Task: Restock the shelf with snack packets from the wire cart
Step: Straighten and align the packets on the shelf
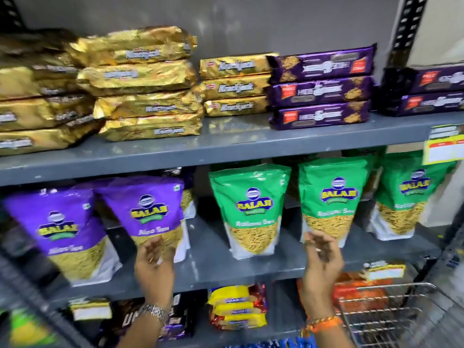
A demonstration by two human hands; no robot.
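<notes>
Purple Aloo Sev pouches [148, 212] and green Ratlami Sev pouches [251, 209] stand upright on the middle grey shelf [208, 270]. My left hand [153, 264], with a metal watch on the wrist, is raised in front of a purple pouch, fingers apart and holding nothing. In front of the shelf, just below a green pouch [329, 202], my right hand [322, 259] is also up with loose fingers and nothing in it. The wire cart [384, 312] shows at the lower right, its rim beside my right wrist.
Gold Krackjack packs [148, 86] and purple biscuit packs [321, 86] are stacked on the upper shelf [226, 144]. Yellow and red packets [238, 307] lie on the lower shelf. Price tags [444, 146] hang on the shelf edges. A dark upright post [406, 26] stands at right.
</notes>
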